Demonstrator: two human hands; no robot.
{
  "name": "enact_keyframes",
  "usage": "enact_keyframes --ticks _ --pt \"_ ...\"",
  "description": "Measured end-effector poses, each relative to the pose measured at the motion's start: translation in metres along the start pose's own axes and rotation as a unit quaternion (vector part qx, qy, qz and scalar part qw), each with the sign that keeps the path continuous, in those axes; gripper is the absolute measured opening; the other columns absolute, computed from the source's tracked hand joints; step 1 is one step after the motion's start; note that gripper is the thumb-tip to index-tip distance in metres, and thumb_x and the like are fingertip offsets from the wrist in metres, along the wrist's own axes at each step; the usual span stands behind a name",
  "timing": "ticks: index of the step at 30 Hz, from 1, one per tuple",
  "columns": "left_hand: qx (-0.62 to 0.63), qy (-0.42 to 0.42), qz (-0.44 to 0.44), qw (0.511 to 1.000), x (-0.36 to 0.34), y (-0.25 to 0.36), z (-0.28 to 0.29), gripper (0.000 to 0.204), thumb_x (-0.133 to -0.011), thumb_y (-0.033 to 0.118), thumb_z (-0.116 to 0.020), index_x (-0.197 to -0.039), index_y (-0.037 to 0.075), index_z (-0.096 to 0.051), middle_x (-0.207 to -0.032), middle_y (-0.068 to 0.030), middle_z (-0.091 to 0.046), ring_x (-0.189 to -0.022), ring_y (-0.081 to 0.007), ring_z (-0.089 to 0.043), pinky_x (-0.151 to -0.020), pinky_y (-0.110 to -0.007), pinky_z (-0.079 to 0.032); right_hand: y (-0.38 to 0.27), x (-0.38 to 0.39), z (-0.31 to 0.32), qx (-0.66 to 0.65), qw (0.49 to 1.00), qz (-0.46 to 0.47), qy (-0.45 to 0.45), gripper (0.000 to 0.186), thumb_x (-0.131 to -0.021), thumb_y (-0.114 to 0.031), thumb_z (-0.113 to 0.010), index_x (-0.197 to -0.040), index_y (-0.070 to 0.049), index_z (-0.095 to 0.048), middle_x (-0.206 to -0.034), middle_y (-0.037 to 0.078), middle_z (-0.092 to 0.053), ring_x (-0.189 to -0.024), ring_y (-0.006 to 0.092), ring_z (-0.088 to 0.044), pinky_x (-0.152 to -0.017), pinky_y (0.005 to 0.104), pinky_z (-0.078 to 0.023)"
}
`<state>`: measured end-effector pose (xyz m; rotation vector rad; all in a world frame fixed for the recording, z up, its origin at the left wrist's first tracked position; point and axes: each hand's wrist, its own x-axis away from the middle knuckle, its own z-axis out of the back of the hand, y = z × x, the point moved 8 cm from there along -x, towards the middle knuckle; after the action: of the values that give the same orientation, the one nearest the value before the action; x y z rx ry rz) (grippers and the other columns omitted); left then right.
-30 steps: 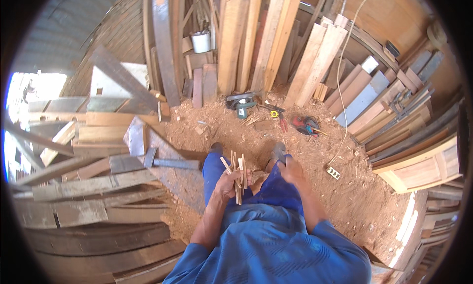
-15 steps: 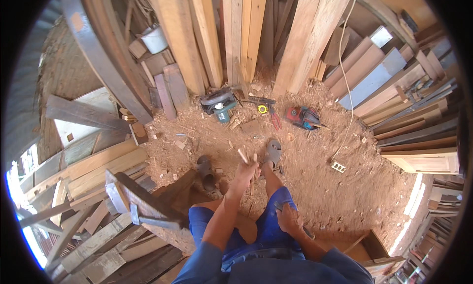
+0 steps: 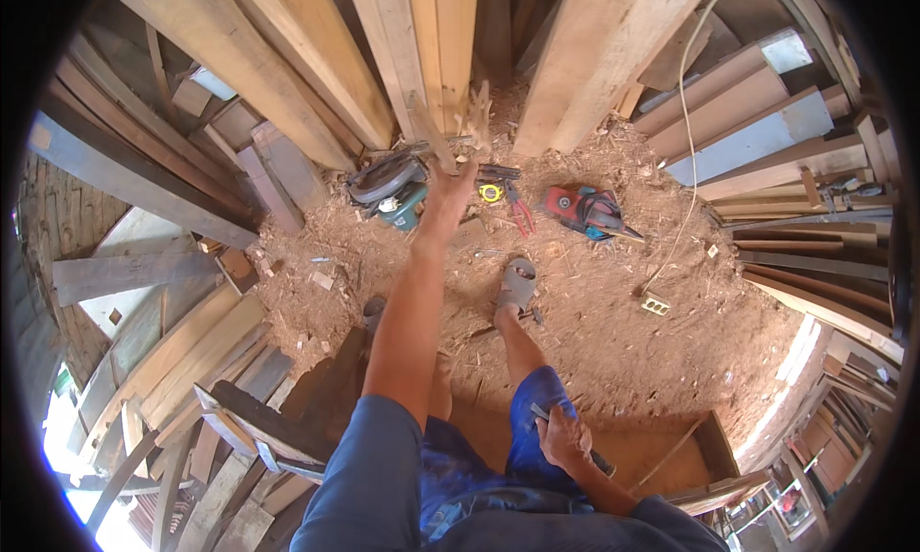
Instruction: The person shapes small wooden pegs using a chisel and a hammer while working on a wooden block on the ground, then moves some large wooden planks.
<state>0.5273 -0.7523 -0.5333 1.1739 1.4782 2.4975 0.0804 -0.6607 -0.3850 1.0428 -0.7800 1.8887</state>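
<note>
My left arm stretches forward. My left hand is closed around slim wooden sticks that point up past the fingers, beside the teal power tool and the yellow tape measure. Low over my right thigh, my right hand grips a hand tool. Only a grey end and a dark end of it show, so its kind is unclear. Red-handled pliers lie just right of the tape measure.
A red and blue power tool rests on the shavings-covered ground. A cable with a socket block runs down at right. Tall planks lean ahead, boards crowd both sides, and a wooden frame lies by my right leg.
My left hand has moved forward with the sticks, from between my knees to beside the tools on the ground. My right hand stays by my thigh, still gripping the hand tool.
</note>
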Motion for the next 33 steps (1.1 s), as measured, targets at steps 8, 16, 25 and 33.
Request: enact_keyframes --ticks 8,16,25,33 --pt "-0.3 -0.045 -0.101 0.947 0.175 -0.319 0.041 0.033 -0.088 0.026 -0.063 -0.116 0.008 -0.062 -0.105 -0.0175 -0.064 -0.092 -0.0377 -0.065 -0.078 -0.045 -0.053 -0.027 -0.013 0.009 0.028 0.999 0.04 -0.012 0.037 -0.093 -0.038 -0.058 -0.1 -0.002 -0.053 -0.079 0.024 -0.066 -0.077 0.0435 -0.067 -0.071 0.0553 -0.051" --pt "-0.469 -0.175 0.148 0.853 0.385 -0.35 0.109 0.054 -0.087 0.044 -0.056 -0.129 0.011 -0.058 -0.116 -0.0271 -0.064 -0.11 -0.041 -0.062 -0.091 -0.049 -0.049 -0.052 -0.037 -0.004 0.09 0.989 0.118 -0.005 0.034 -0.093 -0.033 -0.058 -0.105 -0.001 -0.053 -0.082 0.027 -0.066 -0.079 0.0469 -0.065 -0.075 0.0552 -0.051" --pt "0.235 -0.152 0.156 0.947 0.41 -0.222 0.18 0.043 -0.099 0.038 -0.05 -0.111 0.001 -0.068 -0.109 -0.0201 -0.069 -0.102 -0.0249 -0.067 -0.091 -0.037 -0.052 -0.327 -0.025 0.015 0.122 0.948 0.293 -0.023 0.056 -0.093 -0.025 -0.054 -0.141 -0.004 -0.036 -0.09 0.028 -0.066 -0.086 0.0442 -0.065 -0.073 0.0514 -0.049" --pt "0.735 -0.013 -0.193 0.65 0.579 -0.224 0.32 0.055 -0.099 0.042 -0.05 -0.095 -0.01 -0.067 -0.098 -0.0243 -0.067 -0.094 -0.0336 -0.066 -0.085 -0.043 -0.055 -0.565 0.073 -0.129 0.139 0.853 0.497 -0.078 0.043 -0.09 -0.025 -0.064 -0.123 0.001 -0.054 -0.084 0.015 -0.062 -0.078 0.0294 -0.06 -0.078 0.0406 -0.048"
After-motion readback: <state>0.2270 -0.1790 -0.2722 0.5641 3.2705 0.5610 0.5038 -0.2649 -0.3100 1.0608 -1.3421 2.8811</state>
